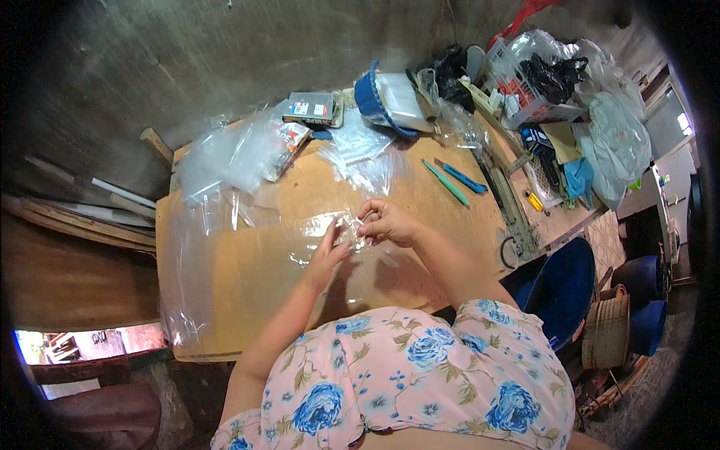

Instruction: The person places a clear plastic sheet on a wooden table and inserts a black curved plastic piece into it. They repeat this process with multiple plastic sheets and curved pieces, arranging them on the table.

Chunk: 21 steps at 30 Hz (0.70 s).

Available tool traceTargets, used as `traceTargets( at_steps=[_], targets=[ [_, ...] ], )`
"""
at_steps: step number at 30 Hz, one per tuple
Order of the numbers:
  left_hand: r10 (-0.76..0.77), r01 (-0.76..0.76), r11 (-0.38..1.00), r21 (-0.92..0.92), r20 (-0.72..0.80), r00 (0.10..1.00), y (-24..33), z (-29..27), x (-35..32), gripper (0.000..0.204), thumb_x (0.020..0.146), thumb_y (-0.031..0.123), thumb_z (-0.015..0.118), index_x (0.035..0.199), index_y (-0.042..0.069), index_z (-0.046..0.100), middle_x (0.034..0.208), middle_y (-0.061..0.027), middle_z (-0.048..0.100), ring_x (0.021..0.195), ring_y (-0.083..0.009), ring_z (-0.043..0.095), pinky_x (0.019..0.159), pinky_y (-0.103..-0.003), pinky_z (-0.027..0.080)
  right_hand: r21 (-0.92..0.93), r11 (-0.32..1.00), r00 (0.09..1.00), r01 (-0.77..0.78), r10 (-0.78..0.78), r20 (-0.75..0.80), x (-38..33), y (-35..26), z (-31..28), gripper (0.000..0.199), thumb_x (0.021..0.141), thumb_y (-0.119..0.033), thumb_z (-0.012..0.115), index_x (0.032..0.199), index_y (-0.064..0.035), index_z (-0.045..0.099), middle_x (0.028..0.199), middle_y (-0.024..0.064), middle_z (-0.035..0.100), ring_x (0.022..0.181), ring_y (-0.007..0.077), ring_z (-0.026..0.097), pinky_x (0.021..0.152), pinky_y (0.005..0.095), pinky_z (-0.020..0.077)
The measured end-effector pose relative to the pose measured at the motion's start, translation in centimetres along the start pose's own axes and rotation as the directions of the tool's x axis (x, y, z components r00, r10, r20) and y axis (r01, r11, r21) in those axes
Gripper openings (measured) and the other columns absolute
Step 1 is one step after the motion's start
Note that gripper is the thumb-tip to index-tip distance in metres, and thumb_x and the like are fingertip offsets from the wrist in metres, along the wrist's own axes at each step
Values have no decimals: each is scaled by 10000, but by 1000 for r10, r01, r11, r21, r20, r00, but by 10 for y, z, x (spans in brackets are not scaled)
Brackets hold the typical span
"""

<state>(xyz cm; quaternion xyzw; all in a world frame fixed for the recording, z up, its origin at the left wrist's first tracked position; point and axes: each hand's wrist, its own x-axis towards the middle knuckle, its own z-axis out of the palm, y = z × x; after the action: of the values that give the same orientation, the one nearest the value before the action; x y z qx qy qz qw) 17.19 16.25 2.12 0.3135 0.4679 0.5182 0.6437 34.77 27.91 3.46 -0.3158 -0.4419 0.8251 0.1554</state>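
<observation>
Over the middle of the wooden table, both hands are at a piece of clear plastic film (pixel 348 225), thin and shiny, perhaps a bag. My right hand (pixel 384 223) pinches its edge between thumb and fingers. My left hand (pixel 327 256) has its fingers close together on the film's left side, its grip partly hidden by glare. Beneath them a wide clear plastic sheet (pixel 187 262) lies across the tabletop. Beyond the hands rests a small stack of clear plastic bags (pixel 360 139).
A green cutter (pixel 447 184) and a blue utility knife (pixel 461 176) lie to the right. At the back stand a blue basket (pixel 369 97) and a dark box (pixel 310 107). Crumpled plastic (pixel 232 161) covers the back left. A crate (pixel 547 112) fills the far right corner.
</observation>
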Motion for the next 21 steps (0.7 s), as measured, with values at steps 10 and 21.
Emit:
traceTargets(
  at_steps=[10,21],
  targets=[
    [-133,176,926,334,-148,980,-51,25,-1,138,849,128,615,920,11,595,768,-21,604,660,-79,536,579,-214,434,-377,926,984,-15,-54,-171,-35,64,0,354,776,-64,691,1080,-29,512,762,39,614,586,92,556,481,223,429],
    [118,51,822,567,-257,959,-91,-9,29,177,811,128,627,931,7,578,746,-65,623,663,-145,602,603,-284,481,-609,792,937,-51,-173,-303,-16,66,-46,395,697,12,666,1068,-14,533,775,83,644,655,167,608,586,296,474]
  ],
)
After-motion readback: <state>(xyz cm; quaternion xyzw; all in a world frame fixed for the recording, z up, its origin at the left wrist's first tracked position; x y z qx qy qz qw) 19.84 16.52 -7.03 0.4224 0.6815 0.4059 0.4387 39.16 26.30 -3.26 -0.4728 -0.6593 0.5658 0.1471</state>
